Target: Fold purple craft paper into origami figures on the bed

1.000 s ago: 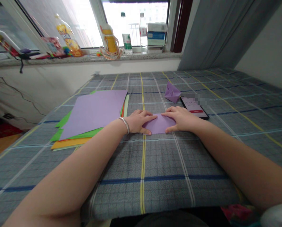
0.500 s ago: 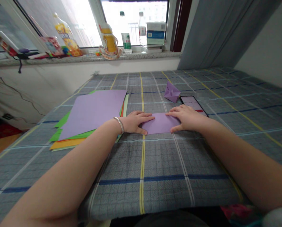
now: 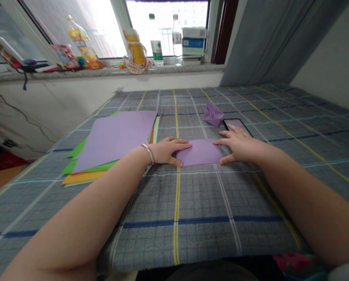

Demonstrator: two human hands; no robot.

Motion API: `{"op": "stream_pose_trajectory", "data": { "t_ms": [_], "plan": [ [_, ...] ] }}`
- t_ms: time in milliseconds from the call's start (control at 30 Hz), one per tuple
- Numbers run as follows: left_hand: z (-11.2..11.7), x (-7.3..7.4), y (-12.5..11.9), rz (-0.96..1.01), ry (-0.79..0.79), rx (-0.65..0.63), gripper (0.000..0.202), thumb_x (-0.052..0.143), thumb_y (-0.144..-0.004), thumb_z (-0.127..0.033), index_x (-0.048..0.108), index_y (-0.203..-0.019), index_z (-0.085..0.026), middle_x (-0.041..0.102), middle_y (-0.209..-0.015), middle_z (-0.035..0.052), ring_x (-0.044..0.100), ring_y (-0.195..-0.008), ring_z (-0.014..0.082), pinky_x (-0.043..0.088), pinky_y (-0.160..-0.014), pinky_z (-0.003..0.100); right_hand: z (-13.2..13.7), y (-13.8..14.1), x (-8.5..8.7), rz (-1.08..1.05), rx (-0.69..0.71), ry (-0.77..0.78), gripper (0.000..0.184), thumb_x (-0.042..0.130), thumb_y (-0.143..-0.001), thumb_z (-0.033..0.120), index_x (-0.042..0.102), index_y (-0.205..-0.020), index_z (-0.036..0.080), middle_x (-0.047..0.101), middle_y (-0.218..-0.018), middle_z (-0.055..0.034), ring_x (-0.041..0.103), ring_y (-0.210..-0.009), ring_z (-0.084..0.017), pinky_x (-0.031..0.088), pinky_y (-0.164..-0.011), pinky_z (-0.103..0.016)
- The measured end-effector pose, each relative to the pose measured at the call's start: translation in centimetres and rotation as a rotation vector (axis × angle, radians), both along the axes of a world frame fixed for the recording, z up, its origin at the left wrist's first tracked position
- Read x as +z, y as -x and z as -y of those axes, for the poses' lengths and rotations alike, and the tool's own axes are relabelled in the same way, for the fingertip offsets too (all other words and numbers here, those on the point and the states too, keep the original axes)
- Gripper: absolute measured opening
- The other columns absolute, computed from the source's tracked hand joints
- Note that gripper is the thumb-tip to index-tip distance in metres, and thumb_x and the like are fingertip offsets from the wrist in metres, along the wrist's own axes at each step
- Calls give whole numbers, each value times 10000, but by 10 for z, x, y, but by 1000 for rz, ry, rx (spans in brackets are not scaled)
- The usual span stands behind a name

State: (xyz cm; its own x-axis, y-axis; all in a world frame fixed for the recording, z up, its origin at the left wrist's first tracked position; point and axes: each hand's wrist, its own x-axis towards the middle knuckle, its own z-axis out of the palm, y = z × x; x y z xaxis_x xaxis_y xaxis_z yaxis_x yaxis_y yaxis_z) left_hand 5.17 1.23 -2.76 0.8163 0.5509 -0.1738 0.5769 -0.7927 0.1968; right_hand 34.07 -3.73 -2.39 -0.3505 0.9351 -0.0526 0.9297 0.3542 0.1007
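Since the rectangle of lilac paper [image 3: 200, 152] lies flat on the grey plaid bedcover [image 3: 203, 238], the left hand [image 3: 170, 151] and right hand [image 3: 240, 146] rest spread at its short ends, pinching nothing, apparently to keep it steady beside a stack of coloured paper sheets [image 3: 112, 140].

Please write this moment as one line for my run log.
left hand: resting on left end of purple paper | right hand: fingers on its right end | nearby: coloured paper stack, folded paper figure, phone
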Motion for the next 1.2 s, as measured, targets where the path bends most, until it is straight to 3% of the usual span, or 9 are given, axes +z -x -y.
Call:
{"op": "stream_pose_trajectory", "data": {
  "t_ms": [233,433,533,733,867,1000,1067,1100,1200],
  "plan": [
    [-4,-4,2,81,-17,-23,756,661,-760,-547,393,-1430,-323,376,-1510,69,349,-1349,302,270,-1104,487,-3,-8,-6,-77,150,-22,770,691,-669,634,600,-1303,206,455,-1452,-134,257,-1388,-428,284,-1095,-575],
    [-4,-4,2,88,-7,-4,774,684,-745,-535,402,-1427,-301,381,-1506,80,349,-1354,300,260,-1114,474,10,24,-5,-188,384,-160,556,656,-771,536,649,-1217,204,590,-1321,-100,436,-1293,-336,353,-1070,-479],
    [-3,-4,2,92,-1,-15,691,609,-812,-505,398,-1431,-281,389,-1501,84,337,-1367,284,235,-1125,469,17,45,-7,-187,491,-210,376,594,-853,409,665,-1144,181,651,-1212,-99,580,-1097,-270,423,-968,-425],
    [-3,-6,2,146,12,4,594,553,-838,-395,437,-1405,-261,440,-1465,82,354,-1354,274,229,-1128,461,22,61,-12,-91,579,-349,147,516,-865,237,650,-889,180,688,-905,-62,601,-832,-217,413,-711,-340],
    [-3,-8,-1,308,75,55,465,538,-839,-365,543,-1293,-267,513,-1394,65,421,-1300,263,277,-1107,466,23,59,-11,-159,505,-458,179,455,-881,195,617,-806,179,660,-827,-57,578,-775,-190,391,-680,-316],
    [5,-9,-13,757,78,218,310,425,-913,-379,589,-1111,-206,618,-1180,72,547,-1135,220,416,-1000,407,18,51,-7,-422,284,-571,130,481,-838,168,589,-768,191,638,-794,-43,577,-786,-184,410,-695,-298],
    [12,-7,-21,969,-14,255,297,391,-940,-408,573,-1049,-200,623,-1093,74,565,-1076,206,432,-971,393,14,45,-5,-549,220,-594,96,506,-811,165,581,-758,196,636,-790,-39,581,-782,-184,424,-707,-298],
    [17,-6,-24,1024,-74,228,272,469,-910,-428,566,-1019,-199,621,-1064,72,567,-1054,205,431,-969,386,12,43,-5,-599,201,-599,83,516,-798,162,579,-757,197,636,-788,-38,584,-776,-184,431,-708,-300],
    [29,-2,-34,1021,-278,189,199,617,-834,-378,553,-905,-202,635,-981,49,582,-971,200,436,-945,388,10,40,-5,-682,187,-605,66,529,-776,161,580,-758,199,634,-783,-39,592,-767,-188,446,-709,-306]
  ]
}}
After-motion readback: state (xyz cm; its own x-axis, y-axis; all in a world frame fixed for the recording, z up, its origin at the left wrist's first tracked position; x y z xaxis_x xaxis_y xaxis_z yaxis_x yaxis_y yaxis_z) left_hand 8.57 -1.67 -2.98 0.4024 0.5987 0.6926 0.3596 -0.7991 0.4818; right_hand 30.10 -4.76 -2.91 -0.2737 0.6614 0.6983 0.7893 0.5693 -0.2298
